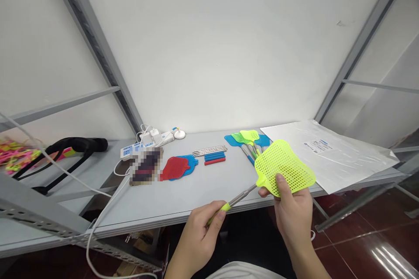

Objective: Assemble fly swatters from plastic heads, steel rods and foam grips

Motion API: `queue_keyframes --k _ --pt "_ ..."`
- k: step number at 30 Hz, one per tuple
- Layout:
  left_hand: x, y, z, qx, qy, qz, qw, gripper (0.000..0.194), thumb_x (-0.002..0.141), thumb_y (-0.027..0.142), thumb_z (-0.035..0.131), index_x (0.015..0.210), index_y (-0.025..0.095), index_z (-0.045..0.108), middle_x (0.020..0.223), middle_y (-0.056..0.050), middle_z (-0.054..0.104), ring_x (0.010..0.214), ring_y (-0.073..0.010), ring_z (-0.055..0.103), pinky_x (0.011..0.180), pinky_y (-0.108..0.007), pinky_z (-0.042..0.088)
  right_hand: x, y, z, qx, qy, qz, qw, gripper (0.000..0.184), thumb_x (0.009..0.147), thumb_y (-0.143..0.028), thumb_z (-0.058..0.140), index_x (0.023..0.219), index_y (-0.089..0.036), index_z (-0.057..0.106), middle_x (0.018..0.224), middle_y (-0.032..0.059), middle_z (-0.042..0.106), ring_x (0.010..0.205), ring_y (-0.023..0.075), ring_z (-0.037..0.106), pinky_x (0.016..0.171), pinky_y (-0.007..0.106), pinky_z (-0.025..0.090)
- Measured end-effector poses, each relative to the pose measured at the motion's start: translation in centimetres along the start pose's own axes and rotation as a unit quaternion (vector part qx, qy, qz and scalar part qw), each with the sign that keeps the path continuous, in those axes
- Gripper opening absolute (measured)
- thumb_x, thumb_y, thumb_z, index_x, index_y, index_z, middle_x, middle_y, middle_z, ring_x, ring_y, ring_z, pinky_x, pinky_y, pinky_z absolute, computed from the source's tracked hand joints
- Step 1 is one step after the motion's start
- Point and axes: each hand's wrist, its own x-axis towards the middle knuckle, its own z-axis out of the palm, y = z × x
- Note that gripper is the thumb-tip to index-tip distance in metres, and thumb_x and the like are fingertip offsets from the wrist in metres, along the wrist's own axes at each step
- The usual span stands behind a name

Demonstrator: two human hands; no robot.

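Observation:
I hold a yellow-green fly swatter (284,166) over the front edge of the grey table (183,196). My right hand (292,213) pinches the lower edge of its perforated head, thumb on top. My left hand (201,232) is closed round the yellow grip at the end of its metal shaft (241,195). Behind the swatter head lies a small bunch of finished swatters (248,139) in green, yellow and blue. Further left lie loose red and blue swatter heads (178,167), with metal rods and coloured grips (212,155) between the two groups.
A clear plastic bag (330,152) lies at the table's right end. A white power strip with plugs (147,143) sits at the back left, its cable trailing down. A black bent object (65,150) and pink-yellow items (15,153) lie on the left shelf. Grey rack struts frame both sides.

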Motion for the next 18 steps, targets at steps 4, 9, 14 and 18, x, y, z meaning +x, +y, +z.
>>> queue_keyframes --k 4,9,14,18 --pt "-0.1 0.7 0.3 -0.012 -0.006 -0.021 1.000 0.032 0.098 0.040 0.047 0.094 0.019 0.071 0.074 -0.001 0.066 0.069 -0.0153 0.059 0.066 -0.021 0.045 0.0 0.1 -0.6 -0.041 -0.015 -0.016 0.999 0.027 0.085 -0.041 0.067 0.093 -0.016 0.065 0.072 0.0048 0.068 0.061 0.0185 0.063 0.062 0.034 0.051" --pt "-0.3 1.1 0.0 -0.016 -0.033 -0.056 0.998 0.031 0.098 0.041 0.046 0.101 0.022 0.071 0.073 0.001 0.063 0.071 -0.0147 0.055 0.069 -0.022 0.041 0.1 -0.2 -1.5 -0.089 -0.095 -0.004 0.991 0.029 0.088 -0.042 0.064 0.075 -0.016 0.066 0.059 0.0038 0.064 0.065 0.0208 0.063 0.069 0.035 0.049" --pt "-0.8 0.7 0.0 -0.054 -0.059 -0.113 0.990 0.037 0.099 0.046 0.042 0.102 0.021 0.069 0.066 0.003 0.050 0.064 -0.0129 0.046 0.065 -0.023 0.037 0.1 -0.3 -1.7 -0.086 -0.181 0.021 0.980 0.036 0.090 -0.043 0.060 0.066 -0.017 0.065 0.051 0.0026 0.061 0.055 0.0183 0.059 0.064 0.033 0.047" --pt "-0.8 0.9 0.4 -0.076 -0.073 -0.142 0.984 0.039 0.099 0.049 0.041 0.099 0.020 0.067 0.066 0.003 0.046 0.064 -0.0128 0.044 0.063 -0.023 0.034 0.3 -0.2 -1.8 -0.073 -0.191 0.033 0.978 0.038 0.091 -0.042 0.059 0.062 -0.018 0.061 0.048 0.0003 0.057 0.046 0.0151 0.055 0.057 0.030 0.043"
